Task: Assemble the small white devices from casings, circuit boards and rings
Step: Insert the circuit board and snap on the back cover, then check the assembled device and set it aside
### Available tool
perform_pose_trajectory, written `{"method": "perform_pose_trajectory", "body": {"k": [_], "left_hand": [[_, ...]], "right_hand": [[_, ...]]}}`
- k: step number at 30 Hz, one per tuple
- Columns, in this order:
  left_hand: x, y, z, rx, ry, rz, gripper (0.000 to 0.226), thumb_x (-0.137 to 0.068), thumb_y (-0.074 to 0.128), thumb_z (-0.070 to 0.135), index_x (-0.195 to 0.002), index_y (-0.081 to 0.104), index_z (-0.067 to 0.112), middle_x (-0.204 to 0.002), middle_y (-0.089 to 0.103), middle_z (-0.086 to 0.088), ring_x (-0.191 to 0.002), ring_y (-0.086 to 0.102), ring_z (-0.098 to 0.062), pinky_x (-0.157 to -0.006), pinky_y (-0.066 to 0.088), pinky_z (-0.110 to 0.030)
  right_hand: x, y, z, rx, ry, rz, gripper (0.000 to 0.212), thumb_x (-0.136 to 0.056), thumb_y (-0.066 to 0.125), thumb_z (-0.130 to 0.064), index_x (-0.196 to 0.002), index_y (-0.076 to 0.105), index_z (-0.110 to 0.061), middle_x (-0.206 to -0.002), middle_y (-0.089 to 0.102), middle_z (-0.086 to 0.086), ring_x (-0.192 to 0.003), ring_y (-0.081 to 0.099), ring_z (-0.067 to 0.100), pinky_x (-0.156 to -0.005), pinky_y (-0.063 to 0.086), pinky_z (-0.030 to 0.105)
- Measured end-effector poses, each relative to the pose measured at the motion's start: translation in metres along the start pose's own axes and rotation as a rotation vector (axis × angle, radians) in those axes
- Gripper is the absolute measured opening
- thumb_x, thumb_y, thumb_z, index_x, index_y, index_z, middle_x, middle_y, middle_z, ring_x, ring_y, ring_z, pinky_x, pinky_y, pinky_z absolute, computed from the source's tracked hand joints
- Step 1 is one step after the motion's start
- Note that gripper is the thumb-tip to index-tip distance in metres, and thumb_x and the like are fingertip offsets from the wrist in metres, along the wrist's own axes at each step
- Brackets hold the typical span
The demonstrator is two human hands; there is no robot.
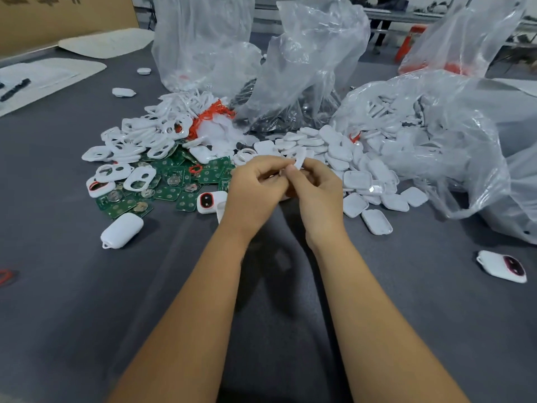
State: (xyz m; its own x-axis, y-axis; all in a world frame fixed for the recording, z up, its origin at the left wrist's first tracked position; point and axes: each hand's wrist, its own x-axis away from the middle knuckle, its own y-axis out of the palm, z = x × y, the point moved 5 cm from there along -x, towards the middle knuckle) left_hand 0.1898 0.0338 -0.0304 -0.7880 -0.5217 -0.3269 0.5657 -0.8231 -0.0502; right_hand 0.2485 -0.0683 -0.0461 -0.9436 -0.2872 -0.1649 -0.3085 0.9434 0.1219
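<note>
grey matte worktop (87, 301), crinkled clear bags (305, 62) behind. left hand (255, 187) and right hand (316, 190) meet mid-worktop, fingers curled, pinching one glossy white casing (300, 161) between green circuit boards (171, 187) and rounded shells (363, 181).

Setting: small-parts assembly workshop. Evidence: grey table (87, 286) heaped with bulk white casings (334, 146), green circuit boards (171, 181), clear plastic sacks (305, 53); further workbenches (406, 16) behind.
</note>
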Motion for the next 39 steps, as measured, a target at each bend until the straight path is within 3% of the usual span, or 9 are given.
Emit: {"method": "perform_pose_trajectory", "body": {"k": [3, 5, 11, 16, 18, 23, 31, 35, 39], "left_hand": [[-0.002, -0.008, -0.009, 0.113, -0.105, 0.113, 0.025, -0.091, 0.061, 0.008, -0.111, 0.065, 0.022, -0.118, 0.064, -0.002, -0.102, 0.067, -0.013, -0.087, 0.053, -0.025], [-0.005, -0.009, -0.015, 0.184, -0.171, 0.113, 0.024, -0.094, 0.059, 0.012, -0.118, 0.063, 0.015, -0.113, 0.068, -0.003, -0.101, 0.068, -0.016, -0.088, 0.055, -0.03], [-0.008, -0.013, -0.018, 0.232, -0.185, 0.169, 0.025, -0.093, 0.064, 0.011, -0.117, 0.064, 0.007, -0.082, 0.071, -0.002, -0.059, 0.061, -0.007, -0.048, 0.048, -0.021], [-0.007, -0.018, -0.019, 0.445, -0.214, 0.28, 0.013, -0.092, 0.064, 0.005, -0.102, 0.061, 0.012, -0.077, 0.072, -0.002, -0.074, 0.07, -0.01, -0.066, 0.056, -0.022], [-0.007, -0.022, -0.02, 0.492, -0.226, 0.333, 0.016, -0.094, 0.061, 0.006, -0.109, 0.059, 0.005, -0.08, 0.07, -0.006, -0.075, 0.069, -0.013, -0.068, 0.056, -0.023], [-0.008, -0.026, -0.021, 0.575, -0.232, 0.36, 0.007, -0.094, 0.06, 0.004, -0.097, 0.057, 0.01, -0.083, 0.069, -0.008, -0.081, 0.068, -0.016, -0.071, 0.057, -0.025], [-0.008, -0.025, -0.022, 0.573, -0.221, 0.35, 0.01, -0.094, 0.06, 0.002, -0.094, 0.056, 0.012, -0.082, 0.069, -0.008, -0.079, 0.068, -0.015, -0.074, 0.058, -0.029], [-0.008, -0.025, -0.019, 0.581, -0.194, 0.338, 0.009, -0.094, 0.059, 0.003, -0.097, 0.056, 0.011, -0.083, 0.069, -0.007, -0.082, 0.069, -0.014, -0.075, 0.057, -0.028], [-0.007, -0.022, -0.012, 0.677, -0.187, 0.273, 0.007, -0.096, 0.056, 0.003, -0.096, 0.057, 0.01, -0.08, 0.07, -0.005, -0.083, 0.07, -0.015, -0.079, 0.057, -0.03]], "right_hand": [[0.0, 0.004, -0.002, -0.075, -0.011, -0.046, 0.007, -0.091, 0.063, -0.012, -0.091, 0.07, -0.014, -0.075, 0.07, 0.003, -0.067, 0.063, 0.011, -0.063, 0.053, 0.023], [0.0, 0.009, -0.003, -0.084, -0.022, -0.107, 0.012, -0.092, 0.061, -0.007, -0.091, 0.07, -0.015, -0.072, 0.071, -0.001, -0.065, 0.063, 0.01, -0.061, 0.052, 0.02], [0.005, 0.018, -0.001, -0.106, 0.048, -0.175, 0.012, -0.093, 0.062, -0.012, -0.104, 0.06, -0.016, -0.078, 0.066, 0.005, -0.067, 0.067, 0.017, -0.065, 0.058, 0.03], [0.003, 0.012, 0.006, 0.088, 0.053, -0.145, 0.004, -0.095, 0.057, -0.024, -0.099, 0.057, -0.024, -0.09, 0.066, 0.003, -0.078, 0.065, 0.012, -0.075, 0.052, 0.029], [0.003, 0.009, 0.004, 0.261, -0.019, -0.114, 0.006, -0.094, 0.056, -0.022, -0.094, 0.058, -0.028, -0.086, 0.064, -0.007, -0.083, 0.063, 0.01, -0.078, 0.048, 0.027], [0.003, 0.014, 0.005, 0.907, -0.277, -0.207, 0.032, -0.089, 0.049, -0.002, -0.113, 0.067, -0.013, -0.106, 0.055, 0.008, -0.1, 0.057, 0.025, -0.086, 0.047, 0.04], [0.007, 0.024, 0.003, 1.231, -0.403, -0.234, 0.033, -0.094, 0.05, -0.022, -0.124, 0.065, -0.023, -0.108, 0.047, 0.008, -0.098, 0.047, 0.029, -0.073, 0.036, 0.034], [0.008, 0.021, 0.0, 1.257, -0.394, -0.174, 0.023, -0.094, 0.053, -0.025, -0.11, 0.069, -0.019, -0.102, 0.047, 0.007, -0.095, 0.047, 0.028, -0.071, 0.039, 0.036], [0.006, 0.015, -0.003, 0.944, -0.324, -0.151, 0.016, -0.094, 0.055, -0.017, -0.101, 0.068, -0.012, -0.098, 0.048, 0.004, -0.093, 0.05, 0.023, -0.073, 0.043, 0.035]]}}
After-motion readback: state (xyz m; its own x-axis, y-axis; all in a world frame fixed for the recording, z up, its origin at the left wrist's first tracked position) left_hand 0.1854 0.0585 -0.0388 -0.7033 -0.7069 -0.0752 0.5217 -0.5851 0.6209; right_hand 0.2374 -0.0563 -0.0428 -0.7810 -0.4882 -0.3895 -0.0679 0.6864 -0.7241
